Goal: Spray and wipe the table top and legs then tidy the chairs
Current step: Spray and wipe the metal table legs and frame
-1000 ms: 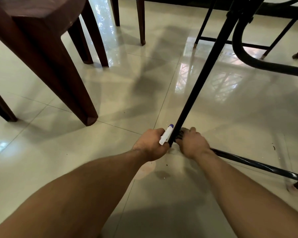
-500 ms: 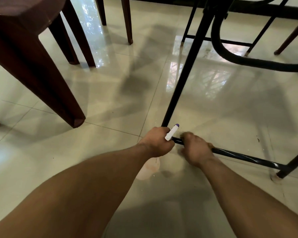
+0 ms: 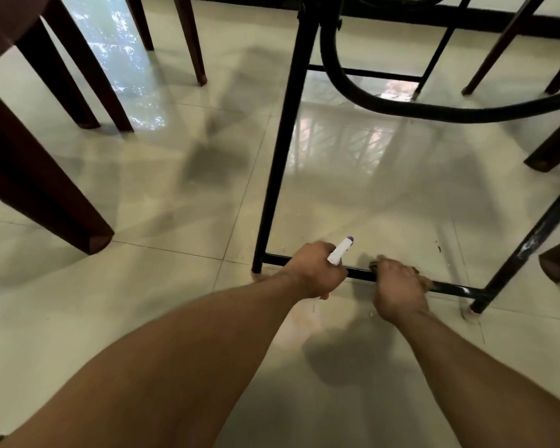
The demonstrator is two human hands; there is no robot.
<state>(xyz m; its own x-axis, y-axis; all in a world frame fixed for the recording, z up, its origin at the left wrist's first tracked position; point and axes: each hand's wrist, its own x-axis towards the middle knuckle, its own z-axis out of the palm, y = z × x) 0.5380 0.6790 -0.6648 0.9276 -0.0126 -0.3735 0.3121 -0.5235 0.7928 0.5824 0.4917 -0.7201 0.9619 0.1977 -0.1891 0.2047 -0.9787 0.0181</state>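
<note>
1. The left hand (image 3: 314,270) is curled tight around a white plastic spray bottle with a purple tip (image 3: 340,251); only the top of the bottle sticks out of the fist, and it points up and away from the person.
2. The right hand (image 3: 398,286) is just beside the left one; its fingers curl down over a thin black metal bar (image 3: 450,288) and grip it; a small dark thing (image 3: 373,264) peeks out under the fingers, and I cannot tell what it is.
3. The thin bar runs low, close to the shiny cream tile floor (image 3: 175,318); it joins a tall black metal table leg (image 3: 282,150) on the left to a second black leg with white marks (image 3: 530,242) on the right.
4. The left hand is in front of the bar, near the tall leg; I cannot tell if it touches the bar.
5. A thick black curved tube (image 3: 401,108) bends under the table, farther back.
6. A big dark brown wooden chair leg (image 3: 46,192) stands on the floor at the left, well apart from the hands; more brown chair legs stand at the back and at the right edge.
7. Both bare arms reach forward and down to the bar.
</note>
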